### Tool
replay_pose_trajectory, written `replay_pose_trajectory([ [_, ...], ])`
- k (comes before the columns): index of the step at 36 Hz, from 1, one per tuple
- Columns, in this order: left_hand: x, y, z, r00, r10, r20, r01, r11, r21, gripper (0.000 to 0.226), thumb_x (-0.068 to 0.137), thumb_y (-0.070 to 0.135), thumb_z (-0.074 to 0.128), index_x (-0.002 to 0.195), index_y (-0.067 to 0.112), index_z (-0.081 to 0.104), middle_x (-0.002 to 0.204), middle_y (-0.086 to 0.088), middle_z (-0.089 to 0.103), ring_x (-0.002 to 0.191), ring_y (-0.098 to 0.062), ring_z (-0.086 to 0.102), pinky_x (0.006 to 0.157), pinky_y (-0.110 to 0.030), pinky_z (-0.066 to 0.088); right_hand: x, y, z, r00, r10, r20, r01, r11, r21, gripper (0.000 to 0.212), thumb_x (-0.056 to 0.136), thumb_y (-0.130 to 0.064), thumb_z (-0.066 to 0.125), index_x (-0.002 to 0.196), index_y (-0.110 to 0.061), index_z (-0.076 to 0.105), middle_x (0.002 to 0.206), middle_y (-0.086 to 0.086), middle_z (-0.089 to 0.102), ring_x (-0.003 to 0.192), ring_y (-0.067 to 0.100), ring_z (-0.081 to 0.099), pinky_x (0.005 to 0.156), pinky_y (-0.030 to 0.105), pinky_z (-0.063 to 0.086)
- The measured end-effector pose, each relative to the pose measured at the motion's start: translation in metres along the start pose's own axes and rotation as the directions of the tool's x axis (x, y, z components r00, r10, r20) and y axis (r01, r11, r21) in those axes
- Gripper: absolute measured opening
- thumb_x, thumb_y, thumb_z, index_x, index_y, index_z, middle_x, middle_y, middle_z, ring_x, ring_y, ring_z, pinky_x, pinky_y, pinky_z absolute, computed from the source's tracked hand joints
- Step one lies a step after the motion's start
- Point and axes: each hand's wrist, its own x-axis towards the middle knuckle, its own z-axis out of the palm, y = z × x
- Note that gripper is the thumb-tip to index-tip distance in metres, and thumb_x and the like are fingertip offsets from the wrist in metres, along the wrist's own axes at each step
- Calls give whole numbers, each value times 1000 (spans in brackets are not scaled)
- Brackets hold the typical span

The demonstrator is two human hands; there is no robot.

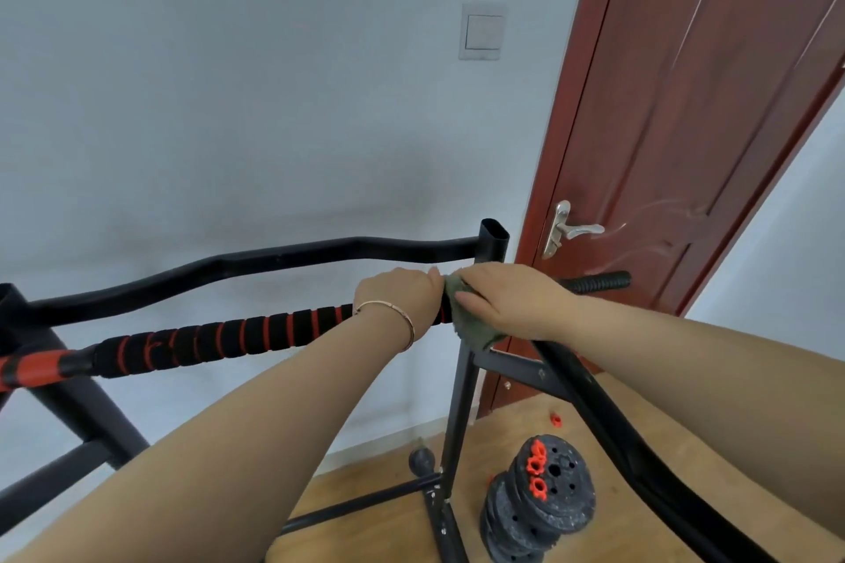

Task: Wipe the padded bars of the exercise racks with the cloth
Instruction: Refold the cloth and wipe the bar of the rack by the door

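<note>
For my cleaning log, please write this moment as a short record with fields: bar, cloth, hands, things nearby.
bar: black foam-padded bar with red rings, lying across the black metal rack
cloth: olive-green cloth, wrapped on the bar near its right end
hands: left hand grips the bar beside the cloth; right hand holds the cloth round the bar
floor: stack of black weight plates with red collars, beside the rack's upright
behind: red-brown wooden door with silver handle

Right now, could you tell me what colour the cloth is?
The cloth is olive green; head view.
</note>
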Motion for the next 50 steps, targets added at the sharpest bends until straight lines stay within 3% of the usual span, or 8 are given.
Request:
replay_pose_trajectory([
  [11,3,5,5,999,-34,2,34,996,77,59,99,15,44,151,12,16,104,-5,61,90,-27,61,62,-34,43,16,9,31,986,35,-163,-88,938,-334,55,101,-48,13,103,-16,58,60,-10,37,53,23,58,49,33,41],
  [16,-6,8,9,996,-15,-87,26,992,125,49,98,14,43,144,14,28,77,0,49,68,-25,52,55,-32,43,44,11,9,952,174,253,-188,982,33,52,107,-40,22,99,-16,68,83,1,66,83,21,63,85,39,48],
  [19,-14,12,13,988,-5,-152,28,988,149,28,101,17,36,128,14,42,75,1,45,64,-23,50,56,-30,42,55,17,6,898,204,389,-308,924,226,53,105,-42,27,80,-17,67,83,1,68,82,16,62,87,35,45],
  [26,-13,10,7,996,-24,-88,35,992,119,27,95,14,49,121,17,42,70,2,43,67,-22,53,54,-31,41,23,18,6,991,106,78,-120,971,206,39,107,-37,30,91,-19,61,76,-6,59,73,12,57,73,32,41],
  [36,7,39,-7,996,84,22,-85,992,90,49,91,8,52,135,15,33,72,-2,44,71,-27,56,58,-34,48,-20,42,-26,940,338,49,-328,855,402,29,102,-20,37,85,-20,60,87,-1,65,85,18,62,70,26,46],
  [39,6,40,-6,998,66,10,-66,991,116,55,90,9,55,139,15,30,73,-3,48,69,-25,57,56,-33,48,-32,40,-25,962,255,102,-274,892,359,32,96,-12,39,109,-23,66,101,-14,67,96,0,60,84,16,45],
  [43,7,40,-7,999,41,21,-43,993,109,66,90,9,54,148,15,22,73,-2,44,73,-25,57,58,-34,48,-45,36,-21,995,80,57,-90,979,186,35,89,-14,45,119,-22,60,120,-4,61,111,15,51,98,36,45],
  [50,12,30,-22,999,25,-45,-18,989,144,65,95,9,48,153,9,17,107,-8,61,95,-30,56,65,-38,46,-45,55,-17,966,-180,-184,153,976,-152,61,95,-39,49,151,-15,39,134,1,58,110,23,58,94,41,49],
])
